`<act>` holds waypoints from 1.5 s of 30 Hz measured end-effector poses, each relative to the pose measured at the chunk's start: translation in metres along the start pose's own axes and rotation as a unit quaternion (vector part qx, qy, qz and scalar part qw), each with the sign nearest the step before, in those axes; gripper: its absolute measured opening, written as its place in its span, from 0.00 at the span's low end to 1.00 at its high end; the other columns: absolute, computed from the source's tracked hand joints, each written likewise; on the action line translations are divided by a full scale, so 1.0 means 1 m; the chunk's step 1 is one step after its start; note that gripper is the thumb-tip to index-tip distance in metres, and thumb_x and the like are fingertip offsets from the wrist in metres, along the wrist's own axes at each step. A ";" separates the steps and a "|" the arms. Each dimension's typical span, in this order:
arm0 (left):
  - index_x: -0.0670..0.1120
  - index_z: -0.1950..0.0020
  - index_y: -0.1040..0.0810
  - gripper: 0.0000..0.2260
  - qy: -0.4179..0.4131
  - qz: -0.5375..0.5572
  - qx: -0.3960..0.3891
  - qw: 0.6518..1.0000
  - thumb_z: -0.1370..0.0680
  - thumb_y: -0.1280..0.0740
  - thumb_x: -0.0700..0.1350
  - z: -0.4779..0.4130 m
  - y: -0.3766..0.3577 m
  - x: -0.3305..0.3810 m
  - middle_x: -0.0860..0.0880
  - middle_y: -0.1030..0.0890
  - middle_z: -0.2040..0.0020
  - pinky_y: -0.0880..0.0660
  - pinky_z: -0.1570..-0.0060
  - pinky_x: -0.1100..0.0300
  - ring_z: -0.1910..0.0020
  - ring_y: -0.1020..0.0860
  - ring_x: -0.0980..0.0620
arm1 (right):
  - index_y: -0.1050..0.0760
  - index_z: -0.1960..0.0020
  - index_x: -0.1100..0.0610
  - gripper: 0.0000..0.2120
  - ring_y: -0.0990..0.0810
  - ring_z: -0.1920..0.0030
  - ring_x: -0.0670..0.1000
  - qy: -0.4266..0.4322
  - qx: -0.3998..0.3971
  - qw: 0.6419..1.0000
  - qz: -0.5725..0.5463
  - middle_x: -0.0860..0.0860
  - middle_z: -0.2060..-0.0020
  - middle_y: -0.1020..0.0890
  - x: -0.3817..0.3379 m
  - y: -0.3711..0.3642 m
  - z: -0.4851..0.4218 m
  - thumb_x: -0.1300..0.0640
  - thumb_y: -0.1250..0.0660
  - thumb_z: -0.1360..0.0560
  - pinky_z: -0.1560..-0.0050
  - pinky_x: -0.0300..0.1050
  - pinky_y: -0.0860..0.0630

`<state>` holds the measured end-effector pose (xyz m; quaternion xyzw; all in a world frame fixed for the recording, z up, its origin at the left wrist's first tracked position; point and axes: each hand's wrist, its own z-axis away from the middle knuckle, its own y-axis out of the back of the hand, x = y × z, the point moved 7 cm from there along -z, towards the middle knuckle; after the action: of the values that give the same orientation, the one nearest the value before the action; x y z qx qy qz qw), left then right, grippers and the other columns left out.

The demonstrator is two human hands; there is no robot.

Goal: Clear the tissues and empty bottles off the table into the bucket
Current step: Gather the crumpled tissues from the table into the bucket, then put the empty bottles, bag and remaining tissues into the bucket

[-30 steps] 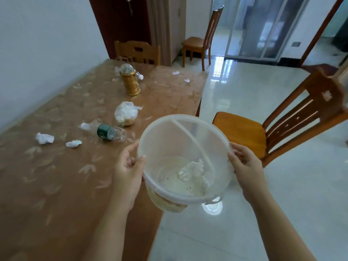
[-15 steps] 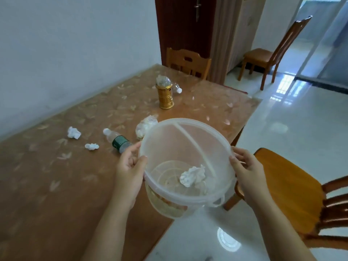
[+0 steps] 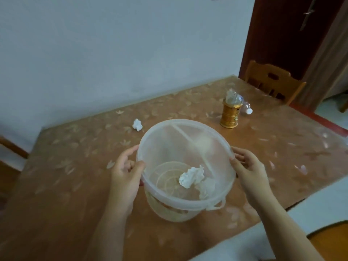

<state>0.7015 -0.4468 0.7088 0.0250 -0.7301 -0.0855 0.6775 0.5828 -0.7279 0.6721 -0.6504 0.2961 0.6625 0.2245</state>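
the bucket (image 3: 185, 167) is held over the table (image 3: 56, 185) between both hands, mouth tilted toward the wearer. whether its base rests on the table or hangs just above it cannot be told.

left hand (image 3: 123, 178): the thumb is hooked over the near-left rim and the other fingers (image 3: 128, 150) curl against the outer wall, so the rim is pinched between them. right hand (image 3: 250, 170): the fingers are pressed together along the right rim and wall, palm turned inward. judged reason for the 2-sided hold: the thin translucent wall would flex under 1 hand, and opposing grips keep the mouth open and level for loading.

contents: at least 1 crumpled tissue (image 3: 192, 176) lies on the bucket floor, between the 2 hands and below the fingers.

outstanding items: 1 crumpled tissue on the table (image 3: 137, 124) lies beyond the left fingers, near the far-left rim. a clear bottle (image 3: 245, 108) lies on its side well beyond the right fingers, just behind a gold lantern (image 3: 230, 113), which is not judged to be rubbish. the bucket wall may hide further items.

assessment: task partly done. the bucket appears positioned close to the remaining waste so that 1 hand can be freed to collect it. risk: releasing 1 side may let the tilted bucket tip.
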 end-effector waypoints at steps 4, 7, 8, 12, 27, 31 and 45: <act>0.60 0.48 0.24 0.18 -0.009 -0.014 0.046 0.999 0.27 0.37 0.36 -0.021 0.024 -0.002 0.53 0.26 0.75 0.29 0.74 0.65 0.75 0.27 0.59 | 0.25 0.47 0.47 0.09 0.21 0.54 0.46 0.021 -0.036 0.999 -0.003 0.44 0.55 0.21 -0.006 -0.043 -0.023 0.57 0.36 0.26 0.59 0.43 0.22; 0.59 0.49 0.24 0.18 0.001 -0.016 0.086 0.996 0.27 0.37 0.35 -0.030 0.042 -0.011 0.53 0.26 0.75 0.29 0.75 0.68 0.76 0.27 0.61 | 0.27 0.53 0.40 0.09 0.21 0.55 0.46 0.027 -0.081 0.996 0.011 0.42 0.55 0.22 -0.009 -0.080 -0.039 0.56 0.36 0.25 0.60 0.43 0.22; 0.58 0.48 0.24 0.18 0.007 -0.017 0.094 0.995 0.27 0.37 0.35 -0.033 0.047 -0.014 0.53 0.25 0.74 0.29 0.74 0.69 0.75 0.27 0.61 | 0.27 0.54 0.40 0.09 0.21 0.54 0.47 0.027 -0.093 0.995 0.010 0.43 0.54 0.22 -0.008 -0.091 -0.043 0.55 0.37 0.25 0.58 0.45 0.21; 0.58 0.44 0.25 0.19 0.035 -0.027 0.115 0.992 0.28 0.35 0.37 -0.045 0.069 -0.028 0.50 0.24 0.70 0.27 0.70 0.61 0.73 0.25 0.58 | 0.27 0.54 0.42 0.09 0.22 0.52 0.48 0.019 -0.125 0.992 -0.013 0.44 0.54 0.21 -0.002 -0.132 -0.058 0.56 0.37 0.25 0.56 0.46 0.23; 0.73 0.51 0.25 0.17 0.046 -0.080 0.274 0.957 0.35 0.35 0.53 -0.035 0.103 -0.041 0.60 0.22 0.66 0.27 0.73 0.66 0.69 0.24 0.61 | 0.23 0.56 0.39 0.08 0.20 0.58 0.39 -0.030 -0.294 0.955 -0.013 0.42 0.57 0.18 0.030 -0.215 -0.089 0.53 0.34 0.27 0.65 0.33 0.24; 0.74 0.51 0.26 0.17 0.054 -0.104 0.303 0.946 0.33 0.36 0.52 -0.031 0.103 -0.039 0.62 0.21 0.63 0.27 0.72 0.67 0.66 0.23 0.62 | 0.22 0.52 0.43 0.07 0.19 0.56 0.42 -0.040 -0.305 0.952 -0.002 0.41 0.56 0.18 0.042 -0.219 -0.107 0.54 0.35 0.26 0.58 0.38 0.24; 0.71 0.48 0.25 0.17 0.078 -0.125 0.394 0.907 0.32 0.35 0.51 -0.017 0.110 -0.045 0.56 0.23 0.63 0.22 0.54 0.51 0.64 0.23 0.59 | 0.41 0.30 0.58 0.36 0.32 0.39 0.63 -0.037 -0.270 0.908 0.319 0.62 0.39 0.32 0.143 -0.234 -0.138 0.51 0.29 0.32 0.39 0.59 0.32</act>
<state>0.7304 -0.3335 0.6829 0.3875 -0.6401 0.1273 0.6511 0.8354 -0.6656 0.5094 -0.5319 0.2889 0.7771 -0.1725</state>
